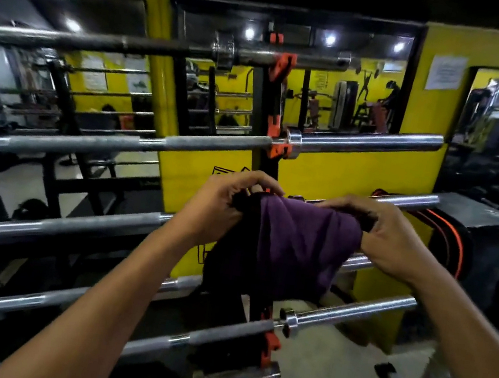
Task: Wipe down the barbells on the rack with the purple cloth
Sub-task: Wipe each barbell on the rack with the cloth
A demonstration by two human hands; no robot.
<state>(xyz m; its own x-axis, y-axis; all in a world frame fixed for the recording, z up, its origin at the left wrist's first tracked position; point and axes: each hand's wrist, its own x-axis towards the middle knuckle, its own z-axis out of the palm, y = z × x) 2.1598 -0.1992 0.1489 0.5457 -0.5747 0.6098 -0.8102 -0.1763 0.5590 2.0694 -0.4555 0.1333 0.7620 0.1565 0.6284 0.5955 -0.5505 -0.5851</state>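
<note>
I have both hands, left hand (222,204) and right hand (389,235), pinching the purple cloth (294,246) bunched before the rack (276,101), so next I'd drape it over the nearest barbell (70,225).

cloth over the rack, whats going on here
A person stands at a rack of barbells. The left hand and right hand each grip an upper edge of a purple cloth, holding it spread in front of the bars. It hangs by the rack's upright, covering part of one barbell.
</note>
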